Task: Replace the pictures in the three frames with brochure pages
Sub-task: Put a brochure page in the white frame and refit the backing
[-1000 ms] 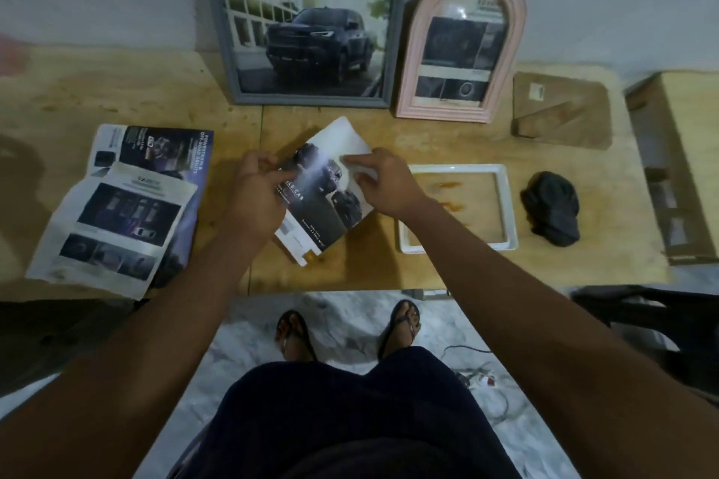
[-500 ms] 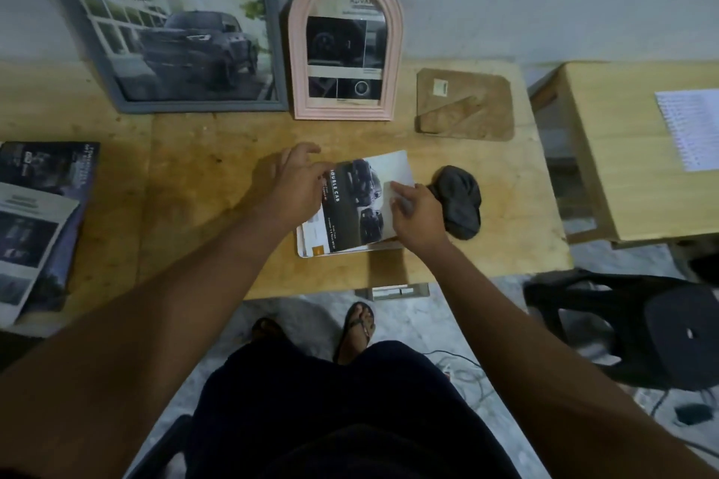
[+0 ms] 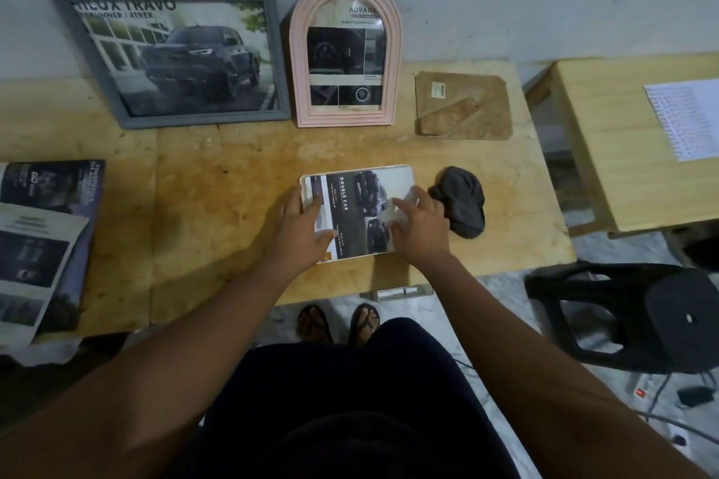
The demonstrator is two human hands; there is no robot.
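A brochure page [image 3: 356, 206] with dark trucks and the words "DOUBLE CAB" lies flat inside the white frame [image 3: 352, 172] on the wooden table. My left hand [image 3: 301, 231] presses its left part with spread fingers. My right hand [image 3: 418, 222] presses its right part, fingers fairly straight. Against the wall lean a grey frame [image 3: 171, 54] with a truck page and a pink arched frame [image 3: 346, 51] with a brochure page. The rest of the brochure [image 3: 42, 237] lies at the table's left edge.
A brown backing board [image 3: 463, 105] lies behind the white frame to the right. A dark cloth [image 3: 461, 200] sits just right of my right hand. A second wooden table [image 3: 630, 144] with a printed sheet stands at the right, a black stool [image 3: 638, 317] below it.
The page, held tilted above the table a second ago, now lies flat in the white frame. Both hands went from holding its edges to pressing on it. The view shifted right.
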